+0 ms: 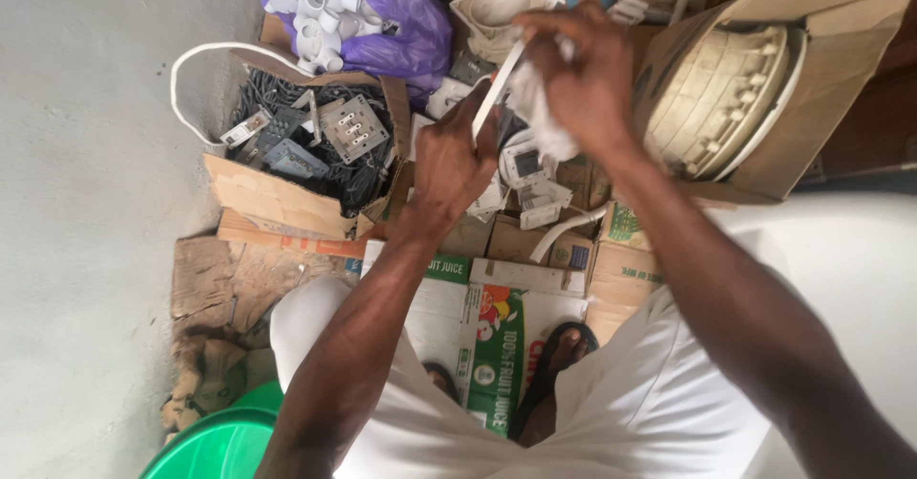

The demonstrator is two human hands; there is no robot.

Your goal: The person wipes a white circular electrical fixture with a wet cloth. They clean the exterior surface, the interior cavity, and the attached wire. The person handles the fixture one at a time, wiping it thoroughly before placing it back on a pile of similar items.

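Note:
My left hand (457,159) grips the lower end of a thin white flat plastic piece (498,85) that slants up to the right. At its upper end my right hand (583,73) presses a crumpled white cloth (538,111) against it. Both hands hover above a heap of white electrical fittings (531,178). How the plate's far side looks is hidden by my fingers.
An open carton (287,202) of black cables and switch parts lies at the left. A purple bag (401,21) with white pipe fittings sits behind it. A carton (841,49) holding a round cream fixture (721,97) is at the right. Flattened cardboard (516,278) and a green basin (224,446) lie near my feet.

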